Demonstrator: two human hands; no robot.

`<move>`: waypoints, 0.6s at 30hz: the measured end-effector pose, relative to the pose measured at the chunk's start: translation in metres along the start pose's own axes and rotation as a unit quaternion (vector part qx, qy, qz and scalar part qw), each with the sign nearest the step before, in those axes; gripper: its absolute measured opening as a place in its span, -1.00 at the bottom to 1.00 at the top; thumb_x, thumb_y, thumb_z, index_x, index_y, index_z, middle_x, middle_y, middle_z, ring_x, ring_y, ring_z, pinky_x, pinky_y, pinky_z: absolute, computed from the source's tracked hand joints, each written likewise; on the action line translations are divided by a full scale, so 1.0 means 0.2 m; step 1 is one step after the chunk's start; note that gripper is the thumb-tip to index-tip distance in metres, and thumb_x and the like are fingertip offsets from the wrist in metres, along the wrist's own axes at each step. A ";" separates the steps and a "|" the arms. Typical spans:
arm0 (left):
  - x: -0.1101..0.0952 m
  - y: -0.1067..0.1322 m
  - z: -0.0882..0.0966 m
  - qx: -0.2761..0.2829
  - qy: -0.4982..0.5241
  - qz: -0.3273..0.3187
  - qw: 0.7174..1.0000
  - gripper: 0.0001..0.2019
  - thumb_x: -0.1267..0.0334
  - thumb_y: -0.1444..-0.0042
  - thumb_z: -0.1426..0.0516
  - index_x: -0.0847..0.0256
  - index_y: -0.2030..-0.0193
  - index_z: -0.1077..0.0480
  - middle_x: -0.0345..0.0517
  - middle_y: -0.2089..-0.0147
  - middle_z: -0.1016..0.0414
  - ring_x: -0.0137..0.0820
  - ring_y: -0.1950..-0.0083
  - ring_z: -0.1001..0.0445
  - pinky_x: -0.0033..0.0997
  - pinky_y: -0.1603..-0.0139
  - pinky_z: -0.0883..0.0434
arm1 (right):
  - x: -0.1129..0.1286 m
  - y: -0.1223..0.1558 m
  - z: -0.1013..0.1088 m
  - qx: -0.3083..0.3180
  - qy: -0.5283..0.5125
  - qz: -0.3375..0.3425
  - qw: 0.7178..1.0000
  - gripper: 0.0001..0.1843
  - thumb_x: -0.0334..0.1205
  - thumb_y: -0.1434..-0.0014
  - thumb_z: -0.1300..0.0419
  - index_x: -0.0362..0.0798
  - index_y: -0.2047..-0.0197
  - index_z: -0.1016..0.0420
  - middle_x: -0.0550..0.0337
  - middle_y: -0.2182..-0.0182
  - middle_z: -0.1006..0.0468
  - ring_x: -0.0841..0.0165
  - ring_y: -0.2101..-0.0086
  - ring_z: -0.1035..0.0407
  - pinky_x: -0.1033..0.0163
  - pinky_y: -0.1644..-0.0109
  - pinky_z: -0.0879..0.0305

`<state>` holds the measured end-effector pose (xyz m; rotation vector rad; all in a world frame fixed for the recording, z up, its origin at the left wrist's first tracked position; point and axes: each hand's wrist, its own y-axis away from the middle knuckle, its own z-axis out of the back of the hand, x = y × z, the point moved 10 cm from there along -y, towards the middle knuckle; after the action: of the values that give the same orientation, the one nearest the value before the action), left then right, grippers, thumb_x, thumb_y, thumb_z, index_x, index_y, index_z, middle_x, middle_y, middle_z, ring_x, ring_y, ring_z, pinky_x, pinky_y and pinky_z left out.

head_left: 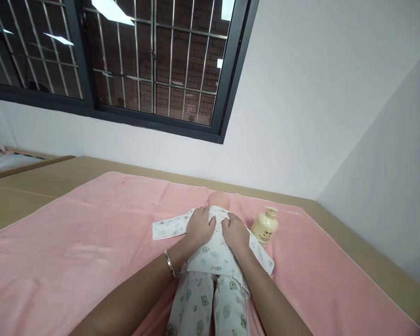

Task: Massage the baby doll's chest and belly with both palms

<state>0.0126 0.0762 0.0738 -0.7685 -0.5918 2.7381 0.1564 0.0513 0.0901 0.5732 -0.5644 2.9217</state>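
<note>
While L hand [200, 227] part-hides shirt [214, 249], trousers [196, 301] cropped @ btm.

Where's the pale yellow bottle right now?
In the head view, the pale yellow bottle is right of centre on the pink cloth, just beyond the person's right hand and next to the patterned sleeve on that side.

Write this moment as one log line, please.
left hand: palm down on printed shirt | right hand: palm down on same shirt | bottle: on pink blanket, right of hands
</note>
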 end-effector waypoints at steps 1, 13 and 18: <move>0.00 -0.01 -0.02 0.004 0.015 -0.009 1.000 -0.57 0.15 -0.26 0.06 0.27 -0.20 -0.28 0.09 -0.03 -0.45 -0.15 -0.12 -0.35 -0.18 -0.13 -0.27 | 0.01 -0.01 -0.01 0.000 -0.011 0.013 1.000 -0.54 -0.22 -0.22 0.10 -0.12 -0.08 -0.45 -0.02 -0.01 -0.51 0.21 -0.03 -0.34 0.24 -0.04 -0.16; 0.02 -0.02 -0.05 0.000 0.072 -0.026 0.997 -0.58 0.17 -0.23 0.02 0.24 -0.18 -0.31 0.03 -0.17 -0.43 -0.21 -0.21 -0.33 -0.18 -0.27 -0.21 | 0.02 -0.02 -0.03 0.012 -0.036 0.043 0.998 -0.51 -0.30 -0.19 0.11 -0.13 -0.10 -0.45 0.03 -0.03 -0.51 0.26 -0.04 -0.31 0.24 -0.17 -0.07; 0.02 -0.02 -0.05 -0.001 0.064 -0.020 0.998 -0.58 0.17 -0.22 0.01 0.25 -0.18 -0.32 0.04 -0.17 -0.43 -0.20 -0.22 -0.32 -0.17 -0.28 -0.20 | 0.01 -0.02 -0.03 0.004 -0.049 0.041 0.998 -0.50 -0.27 -0.21 0.13 -0.16 -0.12 -0.43 0.01 -0.05 -0.49 0.25 -0.07 -0.30 0.22 -0.21 -0.04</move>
<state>0.0151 0.0850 0.0651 -0.9146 -0.5753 2.6292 0.1532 0.0578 0.0875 0.7146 -0.6020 2.9858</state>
